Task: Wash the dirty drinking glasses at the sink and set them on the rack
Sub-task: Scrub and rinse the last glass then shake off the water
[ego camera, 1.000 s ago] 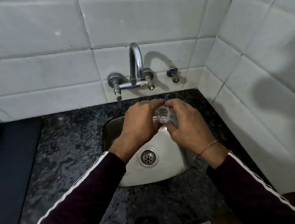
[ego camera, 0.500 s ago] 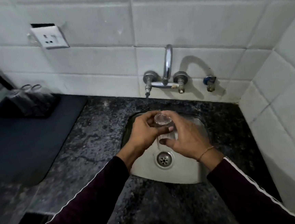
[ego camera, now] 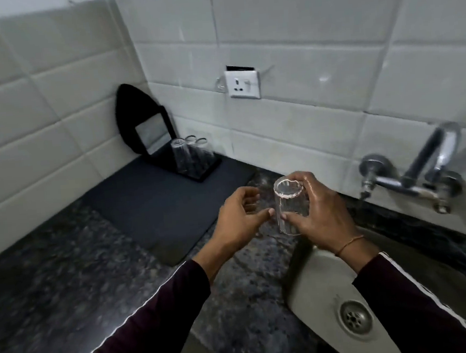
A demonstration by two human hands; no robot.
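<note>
Clear drinking glass [ego camera: 290, 205] held above the granite bench [ego camera: 74, 280].
The right hand [ego camera: 318, 211] grips it; the left hand [ego camera: 240, 220], fingers loosely curled, touches its side.

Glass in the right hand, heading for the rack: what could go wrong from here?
1. The right hand looks wet and alone grips the glass; the left hand only touches it with a thumb tip, so it may slip onto the granite counter.
2. Three glasses already crowd the black rack; setting another down could knock them.
</note>
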